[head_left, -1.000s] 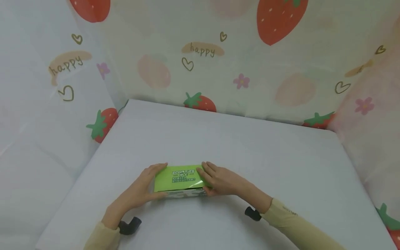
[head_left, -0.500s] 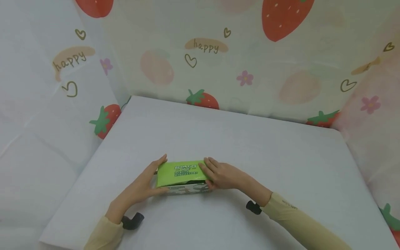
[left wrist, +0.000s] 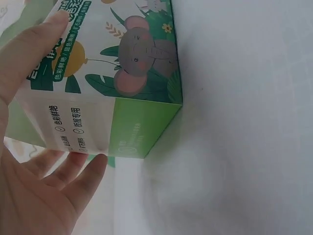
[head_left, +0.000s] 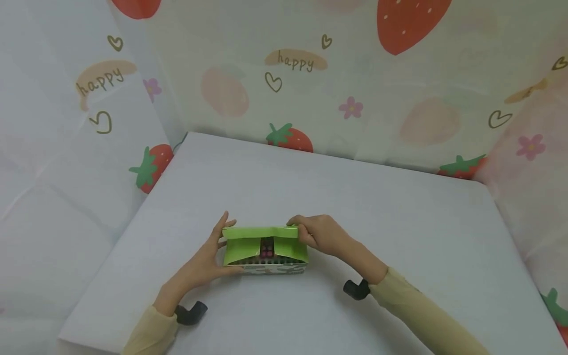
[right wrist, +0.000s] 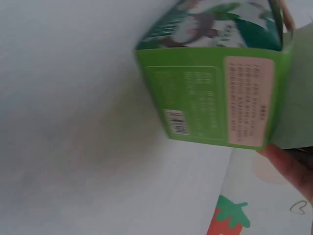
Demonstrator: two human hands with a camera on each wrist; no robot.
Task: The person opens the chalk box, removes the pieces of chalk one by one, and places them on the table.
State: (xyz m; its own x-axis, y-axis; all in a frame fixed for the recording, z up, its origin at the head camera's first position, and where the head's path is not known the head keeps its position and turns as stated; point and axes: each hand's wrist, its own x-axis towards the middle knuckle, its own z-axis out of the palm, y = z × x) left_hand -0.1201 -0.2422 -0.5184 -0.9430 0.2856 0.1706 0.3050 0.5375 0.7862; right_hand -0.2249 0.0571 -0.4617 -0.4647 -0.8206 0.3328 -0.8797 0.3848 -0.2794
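A small cardboard box (head_left: 272, 269) stands on the white table, with a green top and a patterned front. Its green lid (head_left: 259, 232) is raised and tilted back. Two green inner flaps slope inside, and small dark and pink pieces (head_left: 266, 248) show between them. My left hand (head_left: 199, 261) holds the box's left end, thumb on the front, fingers behind. In the left wrist view a cartoon elephant is printed on the box (left wrist: 142, 58). At the right end, my right hand (head_left: 326, 234) pinches the lid's edge. The right wrist view shows the box's green end panel (right wrist: 195, 98) with a barcode.
The white table (head_left: 377, 207) reaches to a strawberry-print cloth (head_left: 355, 74) behind and at both sides. A black wrist mount (head_left: 192, 313) sits under the left wrist, and another black mount (head_left: 356, 290) under the right one.
The lid, lying down over the box a second ago, has swung up and back, exposing the inside. My right hand rose with its edge. My left hand stays at the left end.
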